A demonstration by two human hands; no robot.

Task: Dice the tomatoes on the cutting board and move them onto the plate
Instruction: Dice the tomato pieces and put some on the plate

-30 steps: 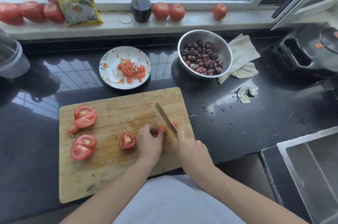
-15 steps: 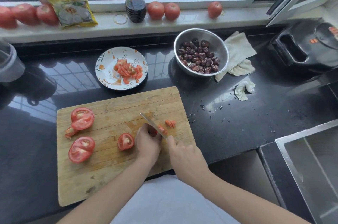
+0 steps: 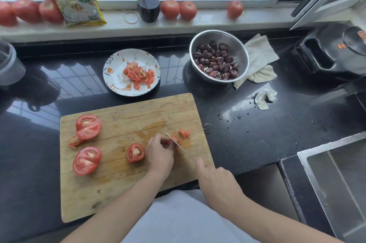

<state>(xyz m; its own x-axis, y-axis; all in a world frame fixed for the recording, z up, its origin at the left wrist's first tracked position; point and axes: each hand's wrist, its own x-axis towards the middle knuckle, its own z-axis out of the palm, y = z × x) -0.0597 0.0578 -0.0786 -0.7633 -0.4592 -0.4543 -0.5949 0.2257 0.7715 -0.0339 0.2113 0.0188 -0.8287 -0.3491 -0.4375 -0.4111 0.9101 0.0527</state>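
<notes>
Centrally, slim knife [image 3: 179,145], wet tomato wedge [image 3: 175,140], grooved wooden board [image 3: 118,183]

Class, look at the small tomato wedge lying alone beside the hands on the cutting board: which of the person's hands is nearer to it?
Left. The left hand lies right beside the tomato wedge; the right hand, gripping the knife, is farther off.

A glossy black stone countertop [image 3: 277,143] is filling the view. A rectangular wooden cutting board [image 3: 122,189] is lying on it at six o'clock. A round white floral-patterned plate [image 3: 112,68] is sitting at twelve o'clock from the board, and a round steel bowl of dark red dates [image 3: 235,44] is sitting at one o'clock. A crumpled beige cloth [image 3: 259,54] is touching the bowl's three o'clock side. A black appliance [image 3: 332,54] is standing at two o'clock, beside water droplets [image 3: 233,118].
</notes>
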